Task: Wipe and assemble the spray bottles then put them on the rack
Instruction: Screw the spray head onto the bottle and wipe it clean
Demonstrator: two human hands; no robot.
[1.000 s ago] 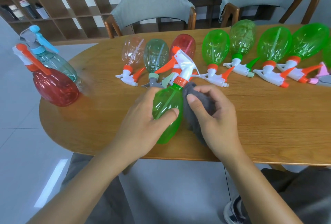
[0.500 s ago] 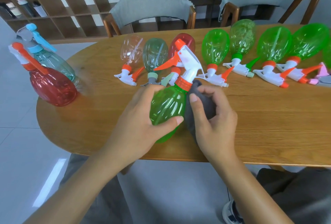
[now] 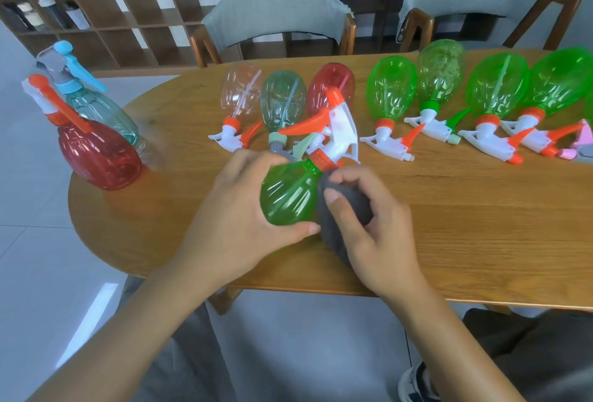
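Left hand [image 3: 237, 209] grips green bottle [image 3: 288, 199]; right hand [image 3: 369, 228] presses clutched grey cloth [image 3: 333, 215] against it.

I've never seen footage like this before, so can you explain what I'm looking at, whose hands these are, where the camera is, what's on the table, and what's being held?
No machine here: these are a person's two bare hands, filmed by one wide-angle camera worn on the head, looking forward and down. The left hand has its grip around a green spray bottle with a white and orange sprayer head. The right hand holds a grey cloth against the bottle's side. On the wooden table a row of spray bottles lies on its side. At the left end a red bottle and a pale blue bottle stand upright. Chairs and a shelf unit are behind.
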